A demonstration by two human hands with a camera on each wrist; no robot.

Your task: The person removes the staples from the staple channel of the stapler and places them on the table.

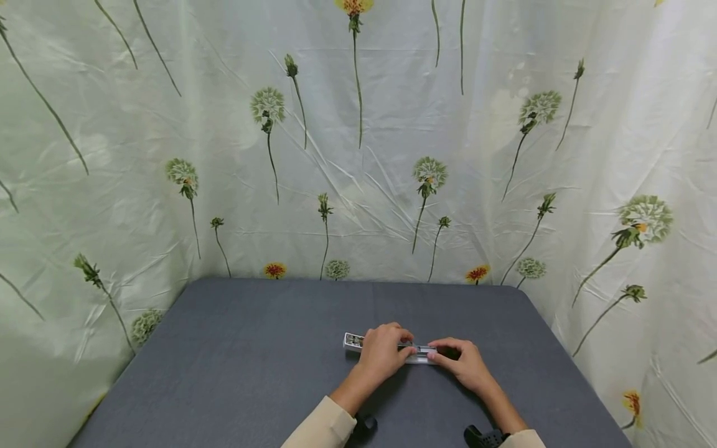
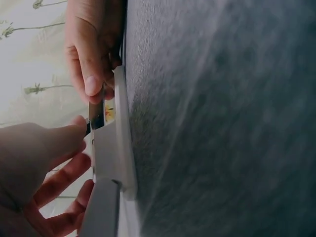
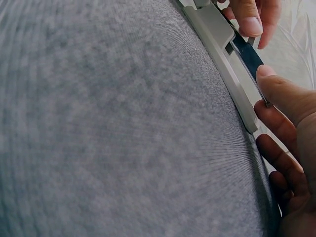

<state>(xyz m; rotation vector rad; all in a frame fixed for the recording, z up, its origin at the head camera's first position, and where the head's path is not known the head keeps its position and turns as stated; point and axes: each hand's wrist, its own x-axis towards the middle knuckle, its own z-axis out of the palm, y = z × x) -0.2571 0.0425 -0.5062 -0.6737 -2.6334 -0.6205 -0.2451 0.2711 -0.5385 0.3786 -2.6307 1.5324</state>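
Note:
A pale stapler point(image 1: 354, 341) lies on the dark grey table, its top cover swung back to the left and its metal magazine point(image 3: 248, 58) exposed above the base point(image 2: 126, 143). My left hand point(image 1: 383, 350) is over the middle of the stapler, thumb and fingertips pinching at the magazine. Some small grey part point(image 3: 251, 40) shows beside the left thumb; its kind is unclear. At the stapler's right end, my right hand point(image 1: 466, 366) pinches the magazine's tip, thumb point(image 3: 267, 74) on top and forefinger below. The other right fingers curl beside the base.
The grey tabletop point(image 1: 252, 361) spreads out around both hands. A pale curtain point(image 1: 358, 186) printed with dandelions hangs behind the table and along both sides. Black straps point(image 1: 484, 437) are on the wrists, below beige sleeves point(image 1: 322, 426).

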